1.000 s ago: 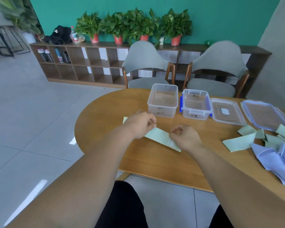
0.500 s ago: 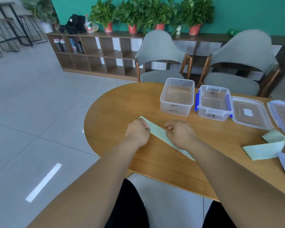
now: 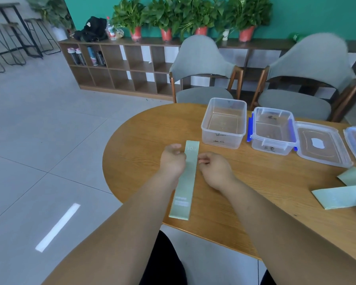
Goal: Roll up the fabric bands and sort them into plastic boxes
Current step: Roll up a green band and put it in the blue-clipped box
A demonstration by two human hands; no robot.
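Green band [image 3: 184,182] lay flat by the table's [image 3: 132,161] near edge, left hand [image 3: 172,160] and right hand [image 3: 215,168] pinching its sides.

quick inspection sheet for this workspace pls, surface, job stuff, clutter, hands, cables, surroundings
surface: round wooden table, grain showing.
job's things: green band lies flat and unrolled, pointing away from the person. Left box and right box with blue clips stand open, no bands inside. Lids lie right of the boxes. Loose bands lie at the table's right edge.
clutter: nothing seen.
hands: left hand pinches the band's left edge. Right hand is curled beside the right edge, contact unclear.
cables: nothing seen.
surroundings: two grey chairs, a wooden shelf with bottles, potted plants on top, tiled floor.
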